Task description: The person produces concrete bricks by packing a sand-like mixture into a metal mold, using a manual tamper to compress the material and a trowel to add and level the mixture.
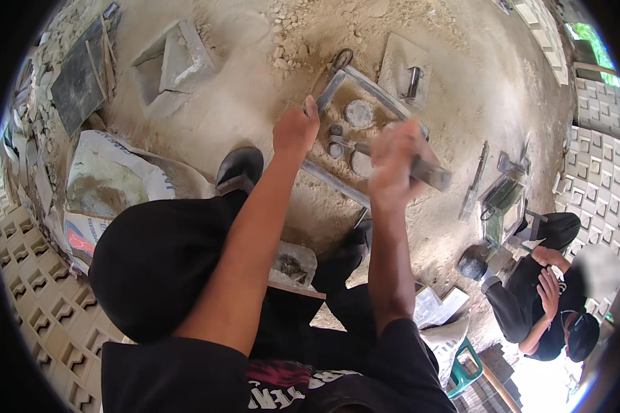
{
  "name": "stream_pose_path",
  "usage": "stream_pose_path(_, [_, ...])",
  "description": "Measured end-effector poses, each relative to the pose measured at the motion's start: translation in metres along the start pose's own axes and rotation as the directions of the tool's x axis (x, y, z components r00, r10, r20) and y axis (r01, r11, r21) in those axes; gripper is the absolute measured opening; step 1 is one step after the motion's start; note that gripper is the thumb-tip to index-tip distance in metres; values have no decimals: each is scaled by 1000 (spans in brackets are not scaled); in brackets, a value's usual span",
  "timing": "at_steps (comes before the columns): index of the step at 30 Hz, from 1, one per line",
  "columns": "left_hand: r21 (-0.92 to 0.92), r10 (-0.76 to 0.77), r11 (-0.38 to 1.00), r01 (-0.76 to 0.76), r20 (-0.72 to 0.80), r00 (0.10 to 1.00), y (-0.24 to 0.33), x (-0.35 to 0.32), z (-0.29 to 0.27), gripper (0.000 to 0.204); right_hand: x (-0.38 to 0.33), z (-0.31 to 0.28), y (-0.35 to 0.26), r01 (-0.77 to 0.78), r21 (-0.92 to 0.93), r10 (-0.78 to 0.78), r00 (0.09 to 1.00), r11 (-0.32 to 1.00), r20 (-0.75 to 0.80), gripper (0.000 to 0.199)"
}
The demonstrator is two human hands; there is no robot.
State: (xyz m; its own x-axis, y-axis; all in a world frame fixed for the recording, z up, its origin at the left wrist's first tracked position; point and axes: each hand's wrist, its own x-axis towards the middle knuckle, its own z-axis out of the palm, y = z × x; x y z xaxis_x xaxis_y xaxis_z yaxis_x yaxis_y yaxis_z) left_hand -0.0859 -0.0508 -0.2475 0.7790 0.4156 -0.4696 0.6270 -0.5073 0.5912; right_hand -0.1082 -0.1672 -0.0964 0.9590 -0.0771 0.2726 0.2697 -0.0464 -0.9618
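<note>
A rectangular metal frame (373, 88) lies on the dusty ground before me, with a ring at its far corner. Round grey discs (358, 113) sit inside it on sandy material. My left hand (296, 131) is closed on the frame's left side, thumb pointing up. My right hand (395, 162), smeared by motion, grips a hammer; its metal head (335, 140) is over the frame's inside, beside the discs, and its thick handle end sticks out to the right. Whether the head touches anything, I cannot tell.
A slab with a metal cylinder (412, 82) lies beyond the frame. Broken slabs (184, 58) and a sack (107, 175) are at left. At right sits another person (541, 296) near a second mould (503, 210) and a metal bar (474, 182). Patterned blocks (596, 162) are stacked along the sides.
</note>
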Motion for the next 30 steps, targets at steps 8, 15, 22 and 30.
stream_pose_path(8, [5,-2,1000,2,31,1000,0,4,0,70,9,-15,5,-29,108,29,1000,994,6,50])
stream_pose_path(15, [28,2,1000,0,-80,997,-2,-4,3,66,-4,0,-10,-7,-12,8,994,1000,110,45])
stream_pose_path(22, [-5,23,1000,-23,-57,998,-4,4,1,62,12,24,-2,0,-7,1,993,1000,119,38])
stream_pose_path(30, [-48,9,999,-12,-51,999,-7,2,2,62,16,29,-9,-35,80,41,996,996,-77,37])
